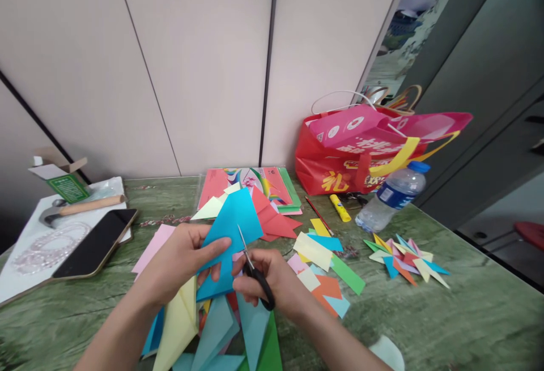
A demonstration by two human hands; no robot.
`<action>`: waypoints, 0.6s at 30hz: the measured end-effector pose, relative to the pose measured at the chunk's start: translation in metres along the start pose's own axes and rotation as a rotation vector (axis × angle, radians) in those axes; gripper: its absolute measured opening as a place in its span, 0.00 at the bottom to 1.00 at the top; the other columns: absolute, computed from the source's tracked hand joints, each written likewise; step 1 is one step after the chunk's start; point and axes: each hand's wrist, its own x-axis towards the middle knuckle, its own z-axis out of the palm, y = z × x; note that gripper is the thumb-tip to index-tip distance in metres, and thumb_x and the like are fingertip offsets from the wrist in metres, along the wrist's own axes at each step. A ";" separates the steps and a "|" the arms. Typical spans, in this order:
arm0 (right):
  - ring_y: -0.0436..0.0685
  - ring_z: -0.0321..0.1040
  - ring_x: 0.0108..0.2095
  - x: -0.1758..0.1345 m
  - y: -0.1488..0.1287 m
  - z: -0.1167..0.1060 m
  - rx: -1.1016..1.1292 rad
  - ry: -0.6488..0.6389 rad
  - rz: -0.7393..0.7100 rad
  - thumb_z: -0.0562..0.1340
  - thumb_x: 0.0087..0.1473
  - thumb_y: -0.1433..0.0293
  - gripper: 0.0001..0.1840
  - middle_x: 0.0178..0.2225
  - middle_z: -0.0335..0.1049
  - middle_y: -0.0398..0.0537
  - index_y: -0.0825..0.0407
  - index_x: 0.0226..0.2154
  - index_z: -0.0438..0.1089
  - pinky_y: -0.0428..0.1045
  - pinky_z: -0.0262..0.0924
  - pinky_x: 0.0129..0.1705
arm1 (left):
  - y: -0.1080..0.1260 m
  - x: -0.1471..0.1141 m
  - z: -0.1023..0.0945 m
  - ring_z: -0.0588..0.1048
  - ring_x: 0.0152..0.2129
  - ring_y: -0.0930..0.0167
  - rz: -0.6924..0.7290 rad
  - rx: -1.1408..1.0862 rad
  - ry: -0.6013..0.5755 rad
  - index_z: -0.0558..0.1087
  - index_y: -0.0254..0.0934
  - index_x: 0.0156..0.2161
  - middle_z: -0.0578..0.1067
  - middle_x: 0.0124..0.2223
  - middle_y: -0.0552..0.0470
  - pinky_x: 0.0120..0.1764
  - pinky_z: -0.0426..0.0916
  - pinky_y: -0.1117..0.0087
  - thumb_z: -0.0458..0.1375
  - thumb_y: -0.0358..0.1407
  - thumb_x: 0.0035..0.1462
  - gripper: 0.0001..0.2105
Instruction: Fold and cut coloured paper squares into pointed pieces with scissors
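My left hand [187, 258] pinches a sheet of bright blue paper [238, 215] above the table, thumb on top. In my right hand [267, 274] is a pair of scissors [259, 283] with black handles. One blade lies across the face of the blue paper; the other blade is hidden behind it. Below both hands lie folded papers: a pale yellow piece [176, 325], light blue pieces [216, 325] and a green sheet [272, 348]. Small colored paper strips [314, 252] are scattered right of the scissors.
Right of the strips lie pointed paper pieces [410, 258], with a water bottle [391, 198], glue stick [340, 208] and red bag [331, 158] behind. A paper pack [212, 184] rests by the wall. At left are a phone [96, 243], hammer [89, 205] and green box [68, 187].
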 end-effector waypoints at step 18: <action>0.45 0.56 0.14 0.001 0.006 0.001 0.027 0.014 0.030 0.68 0.39 0.55 0.21 0.14 0.60 0.35 0.55 0.27 0.67 0.41 0.49 0.16 | 0.002 0.000 0.000 0.64 0.17 0.73 0.054 0.087 0.214 0.67 0.36 0.22 0.65 0.18 0.57 0.19 0.59 0.74 0.54 0.49 0.51 0.18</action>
